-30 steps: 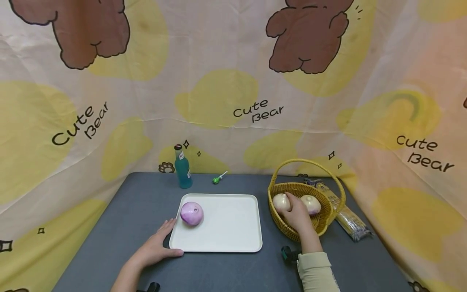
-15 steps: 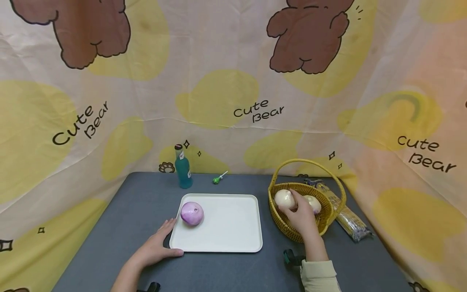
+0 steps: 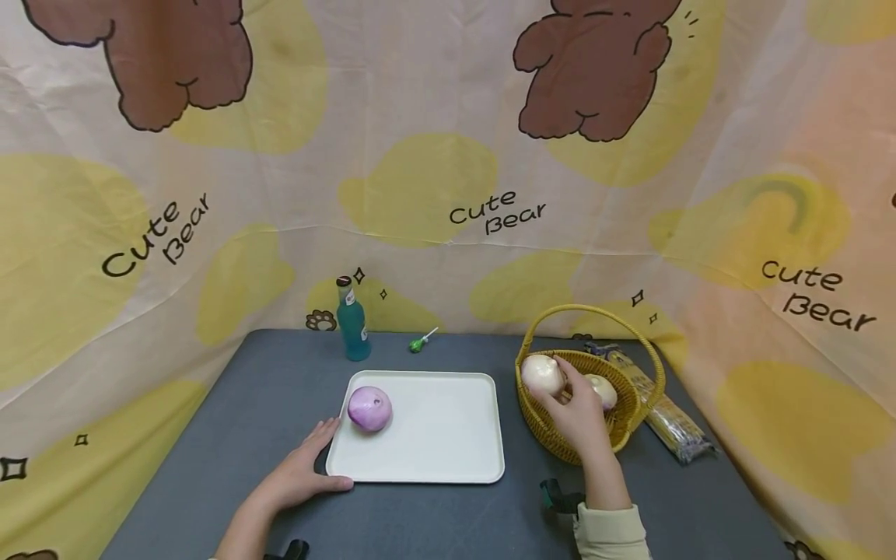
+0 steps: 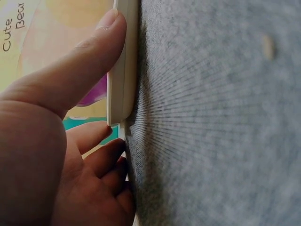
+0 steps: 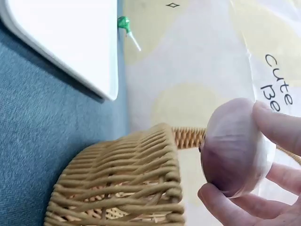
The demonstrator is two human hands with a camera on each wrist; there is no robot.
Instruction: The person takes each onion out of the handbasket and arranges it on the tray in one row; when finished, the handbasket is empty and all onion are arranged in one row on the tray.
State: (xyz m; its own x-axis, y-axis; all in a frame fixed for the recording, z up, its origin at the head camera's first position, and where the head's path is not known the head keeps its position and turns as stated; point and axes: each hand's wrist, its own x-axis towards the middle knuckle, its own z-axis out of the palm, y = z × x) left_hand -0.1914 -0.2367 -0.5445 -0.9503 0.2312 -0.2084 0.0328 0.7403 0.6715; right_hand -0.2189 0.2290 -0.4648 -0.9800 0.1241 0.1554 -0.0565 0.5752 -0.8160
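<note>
In the head view, my right hand (image 3: pixel 582 411) grips a pale onion (image 3: pixel 542 375) between thumb and fingers, above the wicker basket (image 3: pixel 539 428). The right wrist view shows this onion's purplish side, raised over the basket's rim. A second pale onion (image 3: pixel 602 391) lies inside the basket, partly behind my right hand. At the white tray's (image 3: pixel 441 435) near left corner, my left hand (image 3: pixel 301 470) is spread, its thumb along the front edge and its fingertips at the left edge. On the tray's left part sits a purple onion (image 3: pixel 369 409).
A blue-green bottle (image 3: pixel 353 327) stands at the back of the grey table (image 3: pixel 420 521), with a green lollipop (image 3: pixel 420 342) to its right. Right of the basket lies a long clear packet (image 3: pixel 675 428), partly hidden by it. The basket's tall handle (image 3: pixel 595 309) arches above its rim.
The right hand has lifted the pale onion from inside the basket to above its rim, shifting it slightly left in the last half second. The left hand and tray have stayed put.
</note>
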